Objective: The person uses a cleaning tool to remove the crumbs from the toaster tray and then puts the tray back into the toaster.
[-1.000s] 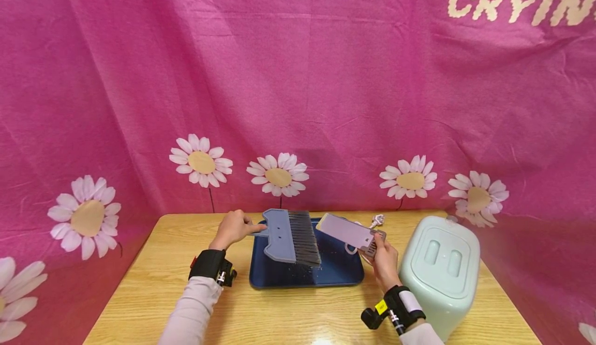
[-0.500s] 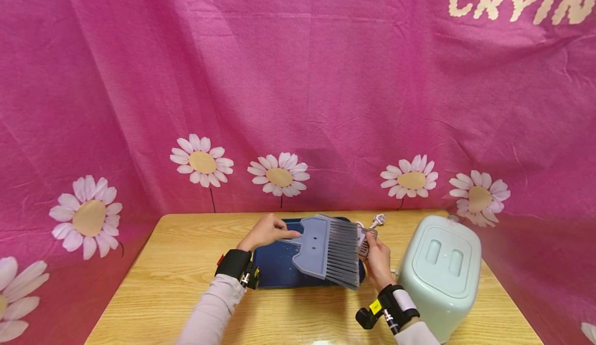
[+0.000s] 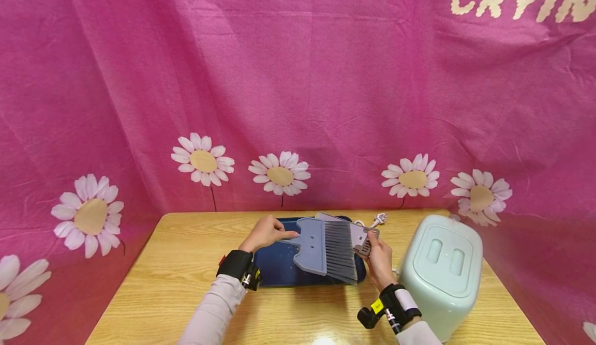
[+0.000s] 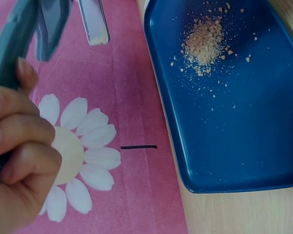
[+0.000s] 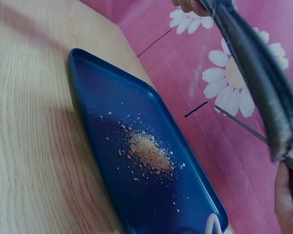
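My left hand [image 3: 265, 235] grips the handle of a blue-grey brush [image 3: 311, 245] with dark bristles. Those bristles overlap a flat toaster crumb tray [image 3: 360, 237], which my right hand [image 3: 381, 259] pinches by its grey slotted end. Part of the crumb tray is hidden behind the brush in the head view; its far end carries yellowish bits in the left wrist view. Below both lies a dark blue tray [image 3: 279, 265]. A heap of tan crumbs [image 4: 203, 43] with scattered bits sits on it. In the right wrist view, the brush [image 5: 249, 73] is tilted above the thin crumb tray.
A mint-green toaster [image 3: 442, 262] with two recesses in its top stands right of my right hand. Its white plug [image 3: 379, 219] lies behind the blue tray on the wooden table [image 3: 186, 262]. A pink cloth with daisies [image 3: 298, 102] hangs behind.
My left hand has carried the brush rightward from beside the crumb tray to over it, then shifted it slightly back. The crumb tray has dipped slightly and stays in my right hand.
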`<action>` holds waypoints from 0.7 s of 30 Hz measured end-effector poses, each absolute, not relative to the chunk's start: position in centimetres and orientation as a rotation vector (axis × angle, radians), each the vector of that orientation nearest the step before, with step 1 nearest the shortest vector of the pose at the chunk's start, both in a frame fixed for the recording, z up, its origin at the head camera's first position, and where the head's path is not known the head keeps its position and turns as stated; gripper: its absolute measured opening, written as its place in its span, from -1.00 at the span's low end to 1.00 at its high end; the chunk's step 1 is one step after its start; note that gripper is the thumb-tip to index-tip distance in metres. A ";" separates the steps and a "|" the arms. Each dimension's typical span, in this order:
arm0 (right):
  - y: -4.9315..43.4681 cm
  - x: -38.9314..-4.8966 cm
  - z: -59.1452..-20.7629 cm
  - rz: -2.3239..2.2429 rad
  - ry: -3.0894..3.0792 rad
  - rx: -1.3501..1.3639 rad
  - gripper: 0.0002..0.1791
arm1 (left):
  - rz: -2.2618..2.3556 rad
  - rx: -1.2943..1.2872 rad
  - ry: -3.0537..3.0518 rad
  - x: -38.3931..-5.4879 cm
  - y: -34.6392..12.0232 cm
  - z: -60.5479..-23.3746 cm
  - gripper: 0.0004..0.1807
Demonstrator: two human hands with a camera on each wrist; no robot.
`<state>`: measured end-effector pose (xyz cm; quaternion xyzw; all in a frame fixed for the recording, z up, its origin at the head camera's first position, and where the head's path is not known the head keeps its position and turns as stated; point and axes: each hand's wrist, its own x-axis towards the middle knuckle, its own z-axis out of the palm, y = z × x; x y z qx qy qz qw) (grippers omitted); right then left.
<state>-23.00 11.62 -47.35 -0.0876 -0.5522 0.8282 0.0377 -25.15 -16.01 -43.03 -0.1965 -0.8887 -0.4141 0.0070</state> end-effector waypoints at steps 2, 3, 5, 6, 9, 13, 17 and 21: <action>11.7 -23.0 -47.3 2.550 -1.677 -0.260 -0.51 | -1.292 -0.559 -2.775 -25.0 -16.2 -43.1 -0.39; 11.7 -22.9 -47.3 2.551 -1.674 -0.257 -0.49 | -1.285 -0.528 -2.776 -25.0 -16.3 -43.1 -0.39; 11.8 -22.9 -47.3 2.548 -1.675 -0.259 -0.49 | -1.272 -0.456 -2.783 -24.8 -16.4 -43.1 -0.37; 11.8 -22.9 -47.3 2.543 -1.676 -0.262 -0.49 | -1.268 -0.403 -2.798 -24.8 -16.4 -43.2 -0.37; 12.0 -22.9 -47.3 2.530 -1.678 -0.264 -0.49 | -1.230 -0.281 -2.821 -24.8 -16.3 -43.2 -0.35; 12.1 -23.0 -47.3 2.511 -1.682 -0.276 -0.47 | -1.171 -0.192 -2.815 -24.8 -16.2 -43.3 -0.35; 12.2 -23.1 -47.3 2.496 -1.698 -0.285 -0.45 | -1.139 -0.129 -2.808 -24.7 -16.0 -43.4 -0.34; 12.3 -23.0 -47.2 2.493 -1.698 -0.275 -0.45 | -1.127 -0.062 -2.817 -24.7 -15.9 -43.4 -0.33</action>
